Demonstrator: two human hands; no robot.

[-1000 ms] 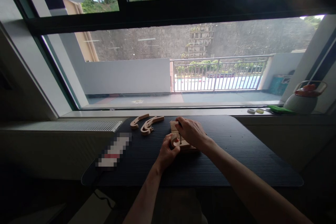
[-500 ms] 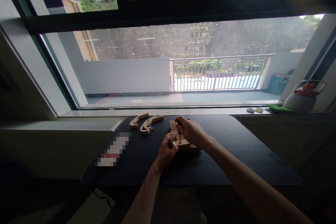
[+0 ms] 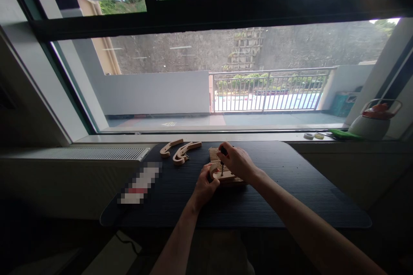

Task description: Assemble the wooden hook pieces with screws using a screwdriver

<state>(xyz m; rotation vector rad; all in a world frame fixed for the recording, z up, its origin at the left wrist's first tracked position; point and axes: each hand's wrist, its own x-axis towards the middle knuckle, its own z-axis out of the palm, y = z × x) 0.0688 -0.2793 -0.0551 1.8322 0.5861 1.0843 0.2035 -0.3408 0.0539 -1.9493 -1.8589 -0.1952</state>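
The left hand (image 3: 204,185) has its grip wrapped around the round near end of the wooden piece (image 3: 227,176), which lies on the dark surface (image 3: 290,189). Just beside it, the right hand (image 3: 237,162) pinches a small screwdriver (image 3: 221,168) in its grip, standing upright on the wood. Two curved wooden pieces (image 3: 180,151) lie well off to the left of both

We get all our light from the window (image 3: 206,90) beyond the hands, and the sky far up and right of the right hand (image 3: 237,163) burns out white. Our side of the room is dim: the mat (image 3: 290,189) under the hands reads near black and the left hand (image 3: 203,187) is backlit. The frame bars bow towards the edges, and a pixelated patch (image 3: 140,182) sits left of the left hand
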